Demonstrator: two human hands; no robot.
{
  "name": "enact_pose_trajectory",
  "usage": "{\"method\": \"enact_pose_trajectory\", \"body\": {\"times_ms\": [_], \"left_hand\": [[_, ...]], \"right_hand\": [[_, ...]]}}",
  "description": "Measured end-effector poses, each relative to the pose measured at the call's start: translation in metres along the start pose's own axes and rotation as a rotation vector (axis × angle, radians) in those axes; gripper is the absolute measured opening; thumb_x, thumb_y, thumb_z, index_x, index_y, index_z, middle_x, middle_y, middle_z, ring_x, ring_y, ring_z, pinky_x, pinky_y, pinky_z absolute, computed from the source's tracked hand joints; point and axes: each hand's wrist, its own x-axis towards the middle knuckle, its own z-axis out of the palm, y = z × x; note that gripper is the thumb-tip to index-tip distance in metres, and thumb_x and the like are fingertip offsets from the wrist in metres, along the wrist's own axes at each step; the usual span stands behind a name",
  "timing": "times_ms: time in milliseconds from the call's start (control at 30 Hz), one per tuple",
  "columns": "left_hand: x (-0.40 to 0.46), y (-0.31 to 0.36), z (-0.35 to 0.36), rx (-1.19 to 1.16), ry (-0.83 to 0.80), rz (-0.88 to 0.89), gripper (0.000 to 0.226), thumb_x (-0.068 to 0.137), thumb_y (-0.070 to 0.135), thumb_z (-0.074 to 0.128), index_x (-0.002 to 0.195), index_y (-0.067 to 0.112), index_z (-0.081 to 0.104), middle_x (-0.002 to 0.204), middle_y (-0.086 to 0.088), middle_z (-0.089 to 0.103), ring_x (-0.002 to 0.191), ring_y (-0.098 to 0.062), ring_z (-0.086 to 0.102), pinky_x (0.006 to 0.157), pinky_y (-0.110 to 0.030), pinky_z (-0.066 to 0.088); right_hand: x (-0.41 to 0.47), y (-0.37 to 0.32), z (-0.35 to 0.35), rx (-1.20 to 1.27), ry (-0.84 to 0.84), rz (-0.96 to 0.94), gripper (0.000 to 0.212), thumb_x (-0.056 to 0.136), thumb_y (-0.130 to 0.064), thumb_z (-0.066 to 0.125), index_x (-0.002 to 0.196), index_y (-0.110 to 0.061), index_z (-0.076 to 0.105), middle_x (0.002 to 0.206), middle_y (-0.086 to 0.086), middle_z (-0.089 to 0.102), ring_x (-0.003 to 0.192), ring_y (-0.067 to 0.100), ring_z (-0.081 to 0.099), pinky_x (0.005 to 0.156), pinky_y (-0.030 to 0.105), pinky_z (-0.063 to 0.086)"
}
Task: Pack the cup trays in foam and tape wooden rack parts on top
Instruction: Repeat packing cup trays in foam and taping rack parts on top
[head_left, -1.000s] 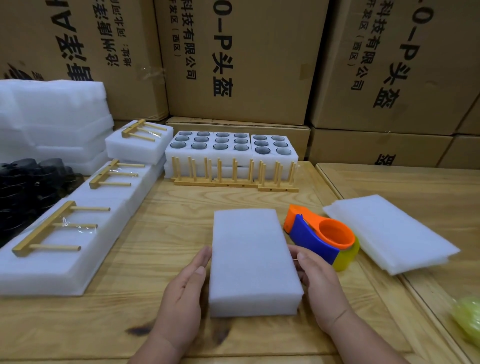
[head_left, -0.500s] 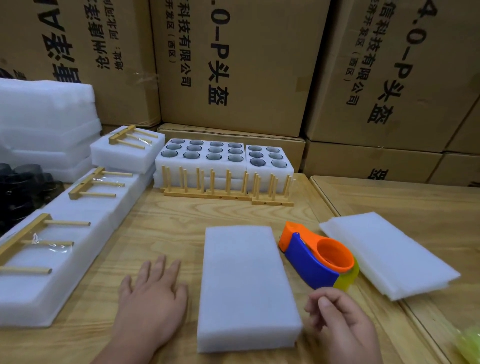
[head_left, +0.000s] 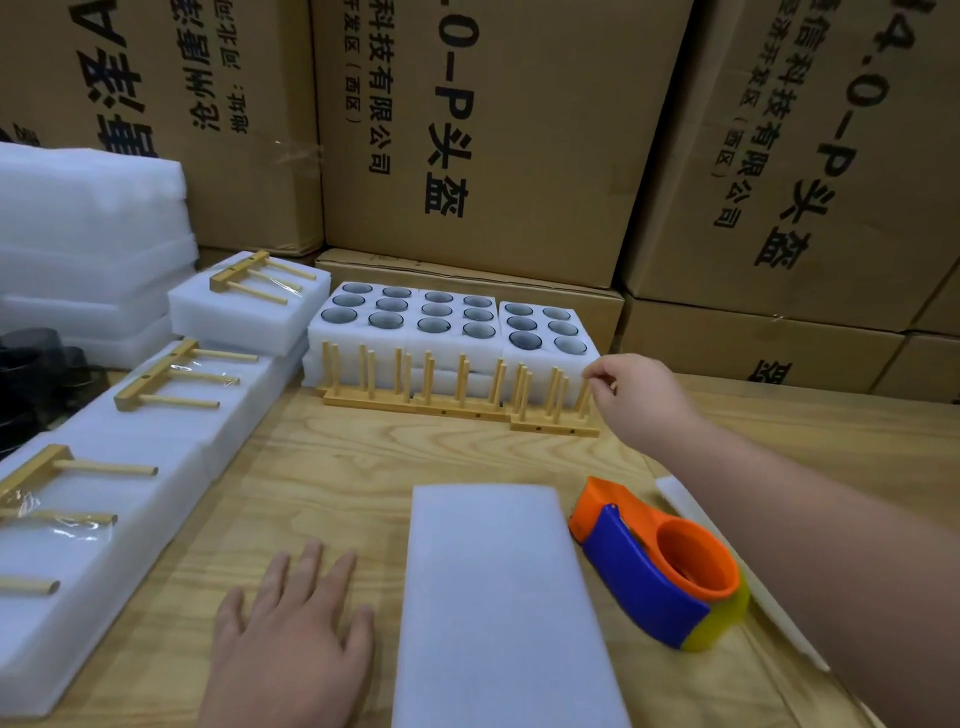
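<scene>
Now my right hand (head_left: 631, 387) pinches, as far as I can tell, the end peg of the pale wooden pegged rack part (head_left: 553, 415) standing before the white foam cup trays (head_left: 447, 325). Lift straight, pegs upright, then lay it on the white foam block (head_left: 498, 597). Left hand (head_left: 296, 618) rests flat, relaxed, on the wooden table (head_left: 337, 467); orange-blue tape dispenser (head_left: 660, 566) nearby, cardboard boxes (head_left: 493, 130) behind.

The left hand (head_left: 296, 634) lies flat on the bench (head_left: 322, 478) beside a foam block (head_left: 498, 608). Far right, the right hand (head_left: 631, 397) pinches a peg of the wooden rack (head_left: 553, 410) fronting the cup trays (head_left: 447, 322). A tape dispenser (head_left: 660, 566) sits right of the block.
</scene>
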Motion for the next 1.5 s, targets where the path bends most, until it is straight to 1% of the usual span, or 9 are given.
{"method": "enact_pose_trajectory", "body": {"times_ms": [233,367,500,633,767,967,1167,1267,1500], "left_hand": [[0.003,0.007,-0.007,-0.016,-0.062,-0.032,0.067,0.086,0.073,0.017,0.150,0.063,-0.001,0.165,0.026,-0.014,0.155,-0.004,-0.006,0.124,-0.042,0.004],[0.006,0.008,-0.008,0.011,-0.073,-0.090,0.079,0.070,0.070,0.003,0.148,0.065,-0.003,0.164,0.027,-0.015,0.154,-0.002,-0.007,0.123,-0.040,0.003],[0.007,0.007,-0.005,0.079,-0.033,-0.136,0.091,0.057,0.069,-0.011,0.147,0.066,-0.003,0.163,0.029,-0.016,0.154,-0.001,-0.008,0.122,-0.039,0.001],[0.006,0.006,-0.002,0.068,0.028,-0.154,0.097,0.049,0.068,-0.012,0.145,0.068,0.001,0.163,0.029,-0.011,0.154,-0.001,-0.004,0.121,-0.039,0.002],[0.000,0.007,0.001,0.071,0.025,-0.116,0.096,0.053,0.069,-0.004,0.147,0.066,0.017,0.164,0.028,0.002,0.154,-0.003,0.007,0.121,-0.041,0.007],[0.000,0.006,-0.005,-0.005,-0.024,-0.069,0.071,0.080,0.072,0.014,0.150,0.063,0.003,0.165,0.027,-0.013,0.154,-0.003,-0.007,0.123,-0.041,0.002],[-0.001,0.003,-0.002,-0.025,0.028,-0.026,0.064,0.093,0.067,0.028,0.153,0.059,0.007,0.167,0.023,-0.009,0.155,-0.006,-0.006,0.123,-0.045,0.001],[-0.004,0.000,0.001,-0.013,0.043,-0.005,0.065,0.093,0.066,0.028,0.154,0.056,0.011,0.168,0.022,-0.005,0.155,-0.007,-0.004,0.123,-0.046,0.001],[-0.011,-0.006,0.008,0.032,0.073,0.013,0.066,0.094,0.064,0.024,0.157,0.048,0.016,0.169,0.018,0.001,0.156,-0.011,-0.001,0.124,-0.048,0.000]], "right_hand": [[0.065,-0.005,0.025,-0.387,-0.378,0.080,0.059,0.096,-0.012,0.045,0.151,-0.033,0.041,0.137,0.002,0.055,0.115,0.029,0.059,0.089,0.041,0.056],[0.081,-0.011,0.038,-0.527,-0.447,0.071,0.044,0.094,-0.008,0.048,0.136,-0.020,0.053,0.120,0.004,0.061,0.106,0.028,0.062,0.089,0.039,0.057],[0.086,-0.015,0.048,-0.651,-0.470,0.070,0.026,0.094,-0.005,0.052,0.116,-0.008,0.065,0.103,0.004,0.062,0.087,0.024,0.057,0.066,0.029,0.045],[0.084,-0.014,0.056,-0.659,-0.468,0.090,0.018,0.092,-0.004,0.055,0.106,-0.012,0.063,0.092,0.002,0.054,0.081,0.023,0.052,0.061,0.028,0.040],[0.076,-0.006,0.059,-0.623,-0.444,0.073,0.025,0.088,0.000,0.052,0.106,-0.011,0.065,0.085,0.000,0.053,0.073,0.021,0.053,0.062,0.029,0.043],[0.059,-0.013,0.029,-0.673,-0.303,-0.059,0.036,0.090,-0.007,0.050,0.116,-0.026,0.068,0.103,-0.003,0.066,0.093,0.023,0.063,0.066,0.030,0.052],[0.023,-0.035,-0.030,-0.316,-0.155,-0.110,0.022,0.099,-0.025,0.057,0.112,-0.030,0.074,0.103,-0.004,0.070,0.092,0.020,0.063,0.079,0.037,0.057],[-0.013,-0.048,-0.055,-0.001,-0.112,-0.079,0.013,0.096,-0.028,0.067,0.103,-0.030,0.078,0.088,-0.010,0.072,0.078,0.014,0.066,0.067,0.029,0.054],[-0.122,-0.059,-0.056,0.597,-0.306,0.098,0.012,0.090,-0.017,0.075,0.086,-0.027,0.081,0.075,-0.008,0.077,0.063,-0.004,0.066,0.056,0.010,0.047]]}}
